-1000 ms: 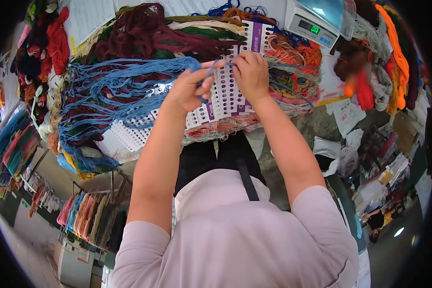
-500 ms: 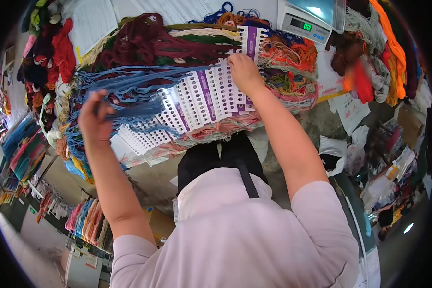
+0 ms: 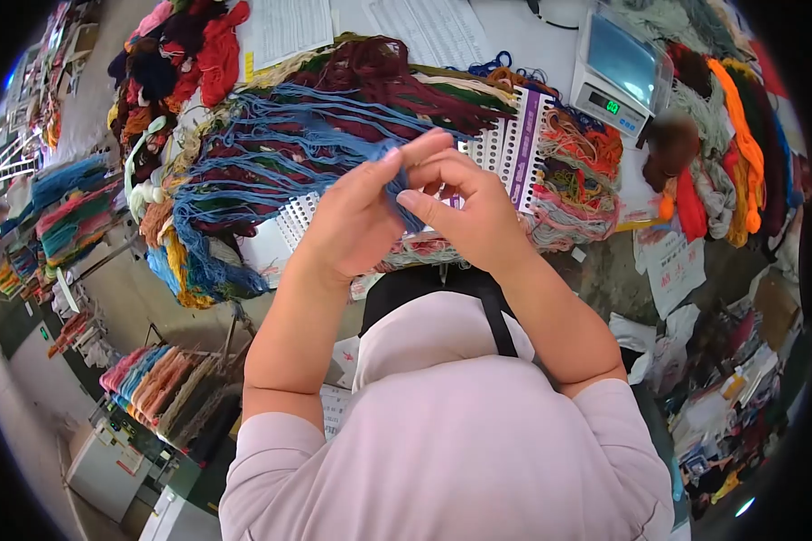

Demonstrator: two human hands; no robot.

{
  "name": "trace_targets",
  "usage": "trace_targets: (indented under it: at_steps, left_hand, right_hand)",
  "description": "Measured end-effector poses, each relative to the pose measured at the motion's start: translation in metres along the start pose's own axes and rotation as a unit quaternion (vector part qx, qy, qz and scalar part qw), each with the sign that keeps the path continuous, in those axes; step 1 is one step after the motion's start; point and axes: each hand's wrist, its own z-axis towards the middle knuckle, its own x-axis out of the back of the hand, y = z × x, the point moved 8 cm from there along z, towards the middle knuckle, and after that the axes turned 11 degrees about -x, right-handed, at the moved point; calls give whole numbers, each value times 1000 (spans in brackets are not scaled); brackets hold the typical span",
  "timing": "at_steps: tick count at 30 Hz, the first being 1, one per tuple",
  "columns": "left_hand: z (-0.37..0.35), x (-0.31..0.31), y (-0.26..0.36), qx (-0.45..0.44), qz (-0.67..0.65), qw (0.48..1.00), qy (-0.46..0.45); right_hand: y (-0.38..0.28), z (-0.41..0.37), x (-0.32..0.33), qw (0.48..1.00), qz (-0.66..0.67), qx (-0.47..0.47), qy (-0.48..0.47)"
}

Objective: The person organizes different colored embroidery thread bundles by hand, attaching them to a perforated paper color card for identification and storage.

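Note:
Both hands meet over the punched cards in the head view. My left hand point(image 3: 359, 212) has its fingers around a bunch of blue thread point(image 3: 395, 171). Beside it, almost touching, my right hand point(image 3: 460, 198) has its thumb and fingers bent at the same blue strands; whether it grips them is partly hidden. More blue thread point(image 3: 271, 149) fans out to the left over dark red thread point(image 3: 370, 77). White cards with rows of holes and purple bands point(image 3: 523, 144) lie under and right of the hands, with mixed orange and grey threads point(image 3: 577, 162) at their right side.
A digital scale point(image 3: 612, 77) stands at the back right. Printed sheets point(image 3: 289, 32) lie at the back. Red and dark yarn point(image 3: 216, 63) is heaped on the left, orange yarn point(image 3: 740, 135) on the right. Yarn skeins hang on a rack point(image 3: 153, 388) at lower left.
My left hand has moved right with blue thread, and my right hand has left the top edge of the cards and come beside it. The camera view has shifted.

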Motion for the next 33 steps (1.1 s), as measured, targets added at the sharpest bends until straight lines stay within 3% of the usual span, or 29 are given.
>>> trace_targets:
  at_steps: [3,5,12,14,22,24,25,27,33]
  left_hand:
    - [-10,-13,7,9,-28,999,-18]
    - [-16,-19,12,14,-52,998,-36]
    - [-29,-13,28,-24,5,999,-33]
    - [-34,-14,39,-60,112,992,-15]
    - [-42,-18,47,-84,105,991,-7]
    - [-44,-14,50,-102,137,985,16]
    - [-45,-15,51,-103,136,985,16]
    - [-46,-17,50,-97,142,985,4]
    - [-53,-24,54,-101,71,992,-30]
  right_hand:
    - [-6,-6,-4,998,29,-60,-17]
    - [3,-9,-7,982,166,-84,-39]
    - [-18,-22,-10,980,172,-100,-27]
    - [-23,-26,-12,980,163,-105,-34]
    - [-40,-34,-15,987,133,-92,-23]
    - [-38,-38,-19,981,126,-141,-41]
    - [-38,-39,-21,981,125,-141,-41]
    - [-59,-40,-20,1000,9,12,6]
    - [-56,-50,-20,994,105,-41,1]
